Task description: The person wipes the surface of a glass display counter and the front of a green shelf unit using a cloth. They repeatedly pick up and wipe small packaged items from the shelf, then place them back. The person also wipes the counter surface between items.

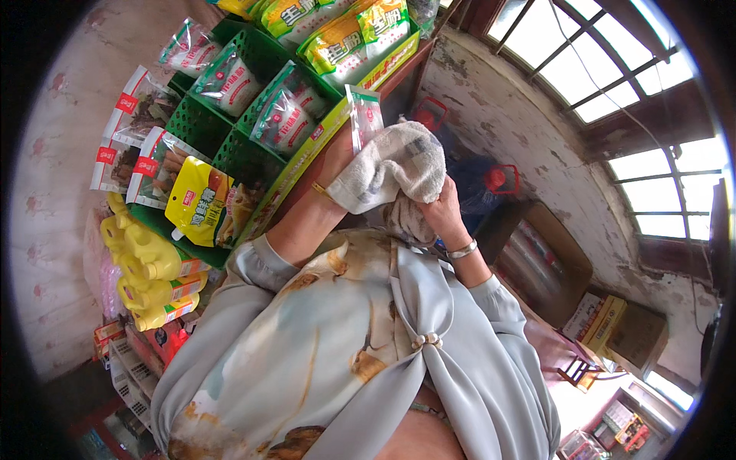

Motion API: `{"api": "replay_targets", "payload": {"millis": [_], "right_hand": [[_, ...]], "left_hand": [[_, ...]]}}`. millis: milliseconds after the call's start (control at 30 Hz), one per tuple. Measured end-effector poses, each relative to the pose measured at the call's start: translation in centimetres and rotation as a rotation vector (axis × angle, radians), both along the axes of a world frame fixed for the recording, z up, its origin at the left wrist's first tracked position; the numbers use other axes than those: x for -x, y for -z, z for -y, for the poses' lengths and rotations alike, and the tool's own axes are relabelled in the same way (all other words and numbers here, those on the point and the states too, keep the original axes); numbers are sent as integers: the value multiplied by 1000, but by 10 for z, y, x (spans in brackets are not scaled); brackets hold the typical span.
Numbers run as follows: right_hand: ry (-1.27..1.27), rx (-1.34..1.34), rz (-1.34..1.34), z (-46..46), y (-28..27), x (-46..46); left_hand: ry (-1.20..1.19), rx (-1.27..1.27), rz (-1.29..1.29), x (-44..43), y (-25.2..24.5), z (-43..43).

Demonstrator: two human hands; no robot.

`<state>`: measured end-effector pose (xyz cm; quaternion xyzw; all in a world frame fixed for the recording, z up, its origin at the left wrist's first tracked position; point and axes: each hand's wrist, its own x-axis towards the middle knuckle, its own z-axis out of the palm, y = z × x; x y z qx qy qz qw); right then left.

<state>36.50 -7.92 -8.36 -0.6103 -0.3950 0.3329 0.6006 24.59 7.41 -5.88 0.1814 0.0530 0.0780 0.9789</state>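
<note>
My left hand (339,156), with a thin gold-coloured bracelet at the wrist, holds a small plastic seasoning packet (365,115) upright; its fingers are mostly hidden. A pale checked towel (397,164) hangs over that hand and against the packet's lower part. My right hand (444,208), with a silver bangle, grips the towel's bunched right side. Just left of the hands, a green perforated plastic basket (195,123) holds similar packets (284,122) in its compartments.
Bags of dried spices (167,164), a yellow spouted pouch (198,201) and larger starch bags (351,43) fill the basket area. Yellow bottles (146,253) stand at the left. Red-handled containers (500,179), a brown bin (535,261) and cardboard boxes (635,333) are at the right, near a worn wall.
</note>
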Motion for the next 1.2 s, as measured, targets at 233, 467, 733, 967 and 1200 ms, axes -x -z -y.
{"api": "replay_targets", "payload": {"millis": [233,467,733,967,1200], "right_hand": [[99,-85,-780,11,5,-14],[93,-113,-1215,26,15,-16],[162,-122,-1227,28,16,-36],[399,-350,-898,38,-15,-80],[55,-204,215,12,-46,-14]], "left_hand": [[-259,-306,-411,-4,1,7],[-204,-262,-431,13,-4,5],[-126,-82,-248,12,-17,19],[-358,-691,-308,12,-46,15],[-378,-754,-323,-1,-24,21]]}}
